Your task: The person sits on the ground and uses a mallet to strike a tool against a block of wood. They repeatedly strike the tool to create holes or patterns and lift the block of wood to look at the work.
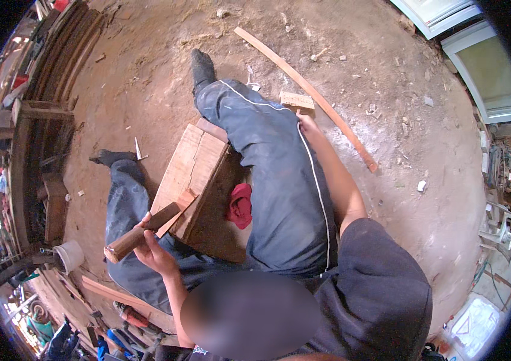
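My left hand (156,254) is closed around a dark brown wooden piece (130,242) with a rounded, club-like end. A lighter, flat wood strip (178,212) runs from beside these fingers onto a large cracked wooden block (188,157), which stands between my legs. Past my right knee, my right hand (308,123) reaches down with its fingers together at the near edge of a light tan block (297,102). Rows of small dark marks cover that block's face. The fingertips there are partly hidden.
A long narrow wood strip (309,90) lies on the dirt floor beyond my right hand. Red cloth (240,206) sits beside the large block. Stacked boards (63,54) and a white bucket (70,256) stand left; tools lie lower left. Framed panels (487,72) lean right.
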`<state>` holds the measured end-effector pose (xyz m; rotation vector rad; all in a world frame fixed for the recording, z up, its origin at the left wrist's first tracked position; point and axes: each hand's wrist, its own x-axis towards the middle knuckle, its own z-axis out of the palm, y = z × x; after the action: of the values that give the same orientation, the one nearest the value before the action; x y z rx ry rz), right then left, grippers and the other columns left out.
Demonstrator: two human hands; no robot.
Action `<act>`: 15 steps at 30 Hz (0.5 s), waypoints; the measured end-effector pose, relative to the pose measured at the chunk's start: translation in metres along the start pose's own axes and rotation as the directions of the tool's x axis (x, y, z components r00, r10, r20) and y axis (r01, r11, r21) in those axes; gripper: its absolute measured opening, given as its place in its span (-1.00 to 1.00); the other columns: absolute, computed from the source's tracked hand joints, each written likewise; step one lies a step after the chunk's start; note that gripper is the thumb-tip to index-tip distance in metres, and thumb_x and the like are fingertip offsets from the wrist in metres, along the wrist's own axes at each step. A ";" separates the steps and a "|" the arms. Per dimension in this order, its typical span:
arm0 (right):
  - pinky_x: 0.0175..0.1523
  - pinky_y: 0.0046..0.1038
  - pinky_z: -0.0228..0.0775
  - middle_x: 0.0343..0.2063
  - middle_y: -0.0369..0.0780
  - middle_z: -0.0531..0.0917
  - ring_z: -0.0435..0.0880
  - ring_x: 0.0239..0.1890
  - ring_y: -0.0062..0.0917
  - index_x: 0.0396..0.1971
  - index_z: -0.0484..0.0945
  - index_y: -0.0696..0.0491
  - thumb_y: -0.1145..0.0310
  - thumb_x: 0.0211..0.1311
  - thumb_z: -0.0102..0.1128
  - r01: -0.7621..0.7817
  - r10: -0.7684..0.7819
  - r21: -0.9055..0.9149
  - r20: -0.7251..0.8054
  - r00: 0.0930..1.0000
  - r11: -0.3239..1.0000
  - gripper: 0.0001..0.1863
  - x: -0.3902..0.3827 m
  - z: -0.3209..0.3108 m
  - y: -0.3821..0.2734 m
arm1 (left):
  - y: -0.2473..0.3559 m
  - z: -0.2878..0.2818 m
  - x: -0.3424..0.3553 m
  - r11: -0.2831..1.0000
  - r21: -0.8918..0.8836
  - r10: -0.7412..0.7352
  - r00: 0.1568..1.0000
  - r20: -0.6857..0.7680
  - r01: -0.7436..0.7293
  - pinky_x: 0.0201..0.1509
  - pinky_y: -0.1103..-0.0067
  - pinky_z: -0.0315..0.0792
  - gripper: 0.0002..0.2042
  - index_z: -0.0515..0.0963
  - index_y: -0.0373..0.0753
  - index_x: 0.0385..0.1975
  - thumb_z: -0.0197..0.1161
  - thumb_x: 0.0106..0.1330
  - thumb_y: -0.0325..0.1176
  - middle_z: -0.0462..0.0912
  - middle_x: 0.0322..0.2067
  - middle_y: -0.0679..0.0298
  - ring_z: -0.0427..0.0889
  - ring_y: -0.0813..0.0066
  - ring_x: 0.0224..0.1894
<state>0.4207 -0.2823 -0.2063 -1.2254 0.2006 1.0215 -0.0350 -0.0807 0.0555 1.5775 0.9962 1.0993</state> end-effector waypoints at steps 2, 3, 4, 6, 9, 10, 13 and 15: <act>-0.52 -0.44 0.26 -0.74 -0.41 0.34 0.29 -0.73 -0.65 -0.28 0.49 0.05 0.11 0.48 -0.16 -0.188 0.182 0.118 0.060 0.981 0.975 -0.67 -0.011 -0.030 -0.034 | 0.001 0.003 0.003 0.998 0.059 0.000 0.997 0.078 -0.005 0.13 0.45 0.41 -0.71 0.38 -0.42 0.05 0.05 0.48 -0.35 0.60 -0.01 0.00 0.56 0.28 0.07; -0.68 -0.57 0.05 -0.78 -0.49 0.25 0.15 -0.82 -0.75 -0.34 0.48 0.07 0.13 0.49 -0.14 -0.146 0.152 0.114 -0.047 0.987 0.983 -0.66 -0.020 -0.030 -0.047 | -0.001 0.006 0.004 0.999 0.032 -0.004 0.996 0.093 0.001 0.16 0.45 0.39 -0.72 0.39 -0.44 0.04 0.05 0.48 -0.37 0.60 -0.01 0.01 0.56 0.30 0.07; -0.68 -0.57 0.05 -0.78 -0.49 0.25 0.15 -0.82 -0.75 -0.34 0.48 0.07 0.13 0.49 -0.14 -0.149 0.154 0.105 -0.037 0.987 0.983 -0.66 -0.033 -0.018 -0.056 | 0.000 0.002 0.003 0.999 0.033 -0.002 0.997 0.078 -0.001 0.16 0.45 0.39 -0.72 0.39 -0.44 0.04 0.05 0.48 -0.37 0.60 -0.01 0.01 0.56 0.30 0.07; -0.73 -0.67 -0.06 -0.76 -0.52 0.22 0.14 -0.80 -0.81 -0.35 0.46 0.05 0.18 0.50 -0.14 0.115 -0.157 -0.244 -0.160 0.975 0.963 -0.70 -0.076 0.028 -0.077 | 0.003 -0.013 0.000 0.996 0.094 -0.008 0.999 0.039 0.005 0.21 0.44 0.35 -0.74 0.41 -0.45 0.03 0.04 0.48 -0.40 0.60 -0.01 0.01 0.55 0.32 0.08; -0.65 -0.59 0.06 -0.74 -0.45 0.33 0.23 -0.75 -0.78 -0.37 0.52 0.09 0.17 0.47 -0.05 0.376 -0.482 -0.520 -0.081 0.873 0.767 -0.68 -0.143 0.079 -0.123 | 0.003 -0.017 0.003 0.996 0.086 0.001 0.999 0.050 -0.005 0.27 0.43 0.30 -0.75 0.43 -0.46 0.02 0.03 0.48 -0.42 0.60 0.00 0.03 0.54 0.34 0.10; -0.59 -0.58 0.13 -0.72 -0.42 0.37 0.29 -0.70 -0.76 -0.38 0.53 0.11 0.17 0.46 -0.03 0.500 -0.639 -0.611 -0.012 0.769 0.613 -0.67 -0.159 0.083 -0.135 | 0.006 -0.010 0.006 0.995 0.100 -0.004 0.999 0.055 -0.001 0.27 0.43 0.30 -0.74 0.43 -0.46 0.02 0.04 0.48 -0.41 0.60 -0.01 0.04 0.54 0.34 0.10; -0.43 -0.50 0.26 -0.67 -0.32 0.47 0.41 -0.58 -0.67 -0.35 0.55 0.15 0.23 0.39 0.09 0.640 -0.789 -0.693 0.169 0.591 0.332 -0.73 -0.178 0.117 -0.134 | 0.015 -0.016 0.021 0.979 0.183 0.085 0.996 0.022 -0.087 0.18 0.50 0.34 -0.71 0.54 -0.42 -0.03 0.05 0.48 -0.32 0.61 -0.04 0.11 0.60 0.42 -0.10; -0.39 -0.38 0.33 -0.62 -0.20 0.57 0.53 -0.56 -0.49 -0.31 0.55 0.15 0.29 0.31 0.18 0.622 -0.756 -0.678 0.148 0.637 0.391 -0.79 -0.194 0.142 -0.128 | 0.030 -0.013 0.028 0.993 0.118 -0.026 0.998 0.061 0.018 0.12 0.52 0.40 -0.71 0.57 -0.43 -0.08 0.09 0.46 -0.30 0.64 -0.08 0.13 0.62 0.45 -0.11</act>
<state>0.3514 -0.2643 0.0565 -1.8551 -0.6020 0.1712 -0.0372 -0.0582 0.0924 1.6806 1.0495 0.9856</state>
